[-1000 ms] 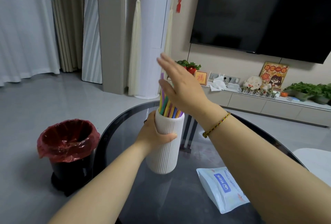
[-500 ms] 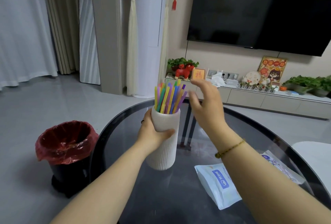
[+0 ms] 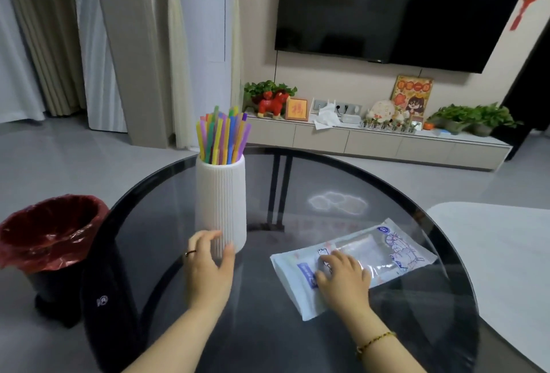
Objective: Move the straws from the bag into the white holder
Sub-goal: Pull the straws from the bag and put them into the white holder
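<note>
The white ribbed holder [image 3: 220, 200] stands upright on the round dark glass table [image 3: 297, 328], with several coloured straws [image 3: 222, 137] sticking out of its top. My left hand [image 3: 208, 265] is at the holder's base, fingers and thumb apart and touching its lower wall. The flat clear-and-white bag [image 3: 395, 253] lies on the table to the right of the holder. My right hand [image 3: 342, 277] rests palm down on the bag's near end, fingers spread. I cannot tell whether anything is inside the bag.
A black bin with a red liner [image 3: 49, 235] stands on the floor left of the table. A white surface [image 3: 506, 259] sits beyond the table's right edge. A low cabinet [image 3: 372, 143] with plants and ornaments runs along the far wall under a television [image 3: 395, 6].
The holder now stands on the table. My left hand slid from its upper wall down to its base. My right hand dropped from beside the straws onto the bag.
</note>
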`<state>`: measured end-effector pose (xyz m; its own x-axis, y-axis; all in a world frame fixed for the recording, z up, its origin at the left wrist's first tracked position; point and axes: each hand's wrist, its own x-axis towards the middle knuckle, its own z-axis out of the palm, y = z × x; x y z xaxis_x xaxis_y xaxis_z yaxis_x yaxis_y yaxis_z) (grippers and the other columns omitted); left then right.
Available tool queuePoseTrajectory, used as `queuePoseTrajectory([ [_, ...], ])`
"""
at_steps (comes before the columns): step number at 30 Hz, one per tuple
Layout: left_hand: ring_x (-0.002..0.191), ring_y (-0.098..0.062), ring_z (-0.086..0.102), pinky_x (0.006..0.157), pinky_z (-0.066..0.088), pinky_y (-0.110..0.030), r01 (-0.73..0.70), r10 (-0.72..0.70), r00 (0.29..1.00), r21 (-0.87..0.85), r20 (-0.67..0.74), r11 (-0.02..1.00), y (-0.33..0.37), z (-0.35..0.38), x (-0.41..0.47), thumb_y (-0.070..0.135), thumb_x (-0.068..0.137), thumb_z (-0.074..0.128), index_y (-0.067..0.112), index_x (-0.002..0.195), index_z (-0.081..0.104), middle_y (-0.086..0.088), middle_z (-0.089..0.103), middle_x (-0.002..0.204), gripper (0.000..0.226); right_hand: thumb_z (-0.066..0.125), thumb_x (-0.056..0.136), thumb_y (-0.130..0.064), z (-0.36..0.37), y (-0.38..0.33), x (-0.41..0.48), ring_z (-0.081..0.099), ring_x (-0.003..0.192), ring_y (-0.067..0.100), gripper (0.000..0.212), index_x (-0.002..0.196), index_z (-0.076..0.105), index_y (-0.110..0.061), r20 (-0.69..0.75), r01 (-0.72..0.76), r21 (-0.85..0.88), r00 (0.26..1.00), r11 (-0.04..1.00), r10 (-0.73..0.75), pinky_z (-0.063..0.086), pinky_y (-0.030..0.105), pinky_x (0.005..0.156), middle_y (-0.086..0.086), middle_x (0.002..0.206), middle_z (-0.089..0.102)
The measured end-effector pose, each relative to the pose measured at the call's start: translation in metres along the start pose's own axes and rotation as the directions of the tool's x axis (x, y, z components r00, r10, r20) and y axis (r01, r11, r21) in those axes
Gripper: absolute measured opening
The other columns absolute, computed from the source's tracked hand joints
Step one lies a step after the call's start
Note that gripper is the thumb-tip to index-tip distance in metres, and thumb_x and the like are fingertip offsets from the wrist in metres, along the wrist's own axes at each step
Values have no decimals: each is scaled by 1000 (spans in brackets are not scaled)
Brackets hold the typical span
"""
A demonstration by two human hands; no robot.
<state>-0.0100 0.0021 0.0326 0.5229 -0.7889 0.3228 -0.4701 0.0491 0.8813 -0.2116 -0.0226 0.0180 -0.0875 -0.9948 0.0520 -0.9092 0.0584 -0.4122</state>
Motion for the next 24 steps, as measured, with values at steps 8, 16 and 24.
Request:
queuePoseTrajectory([
  [8,125,-21,37,101,30,-29,-215,72,902,298,425,930,22,54,-19,30,87,52,16,129,41,1,38,140,46,49,87,-29,8,25,-16,32,130,15,32,118,54,-24,-115,102,132,990,986,-87,14,34,113,-8,135,49],
  [16,126,-23,39,101,32,-32,-216,-237,714,529,659,821,22,84,-14,40,78,61,19,137,30,-3,45,136,70,51,85,-27,9,26,-19,35,126,15,33,118,54,-24,-134,104,174,988,979,-81,15,37,115,-7,131,51],
  [24,58,-4,47,42,36,-9,60,-168,690,175,704,983,33,59,-25,16,85,57,18,63,50,7,55,68,23,61,79,-7,-1,23,-31,13,139,30,64,135,31,-5,-274,-123,604,896,787,350,11,37,113,17,150,18],
])
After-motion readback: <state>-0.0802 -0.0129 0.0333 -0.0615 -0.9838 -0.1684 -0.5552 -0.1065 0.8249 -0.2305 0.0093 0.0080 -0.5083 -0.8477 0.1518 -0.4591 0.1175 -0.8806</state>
